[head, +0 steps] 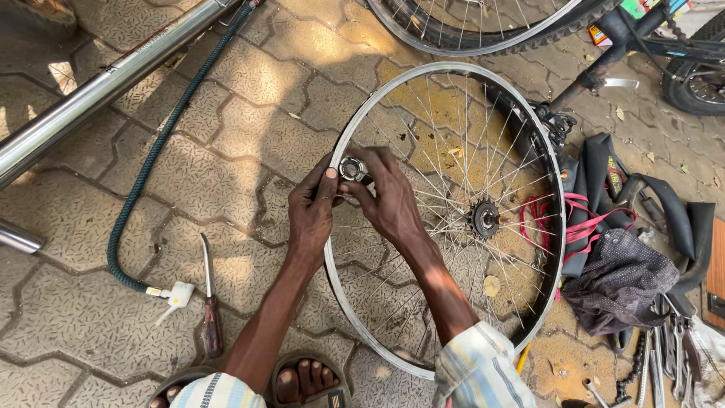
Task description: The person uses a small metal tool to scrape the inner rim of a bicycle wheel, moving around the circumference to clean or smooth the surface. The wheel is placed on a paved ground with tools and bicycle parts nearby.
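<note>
Both our hands, left hand (313, 202) and right hand (387, 193), pinch small round silver metal hub part (352, 168) at near rim of bare spoked silver bicycle wheel (529, 128); part looks stiff, light, maybe greasy, so grip its edges

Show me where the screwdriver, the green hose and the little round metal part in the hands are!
screwdriver (212, 325), head view, on its dark red handle.
green hose (155, 155), head view, midway along its length on the paving.
round metal part (352, 168), head view, on its top face between the fingers of both hands.
</note>
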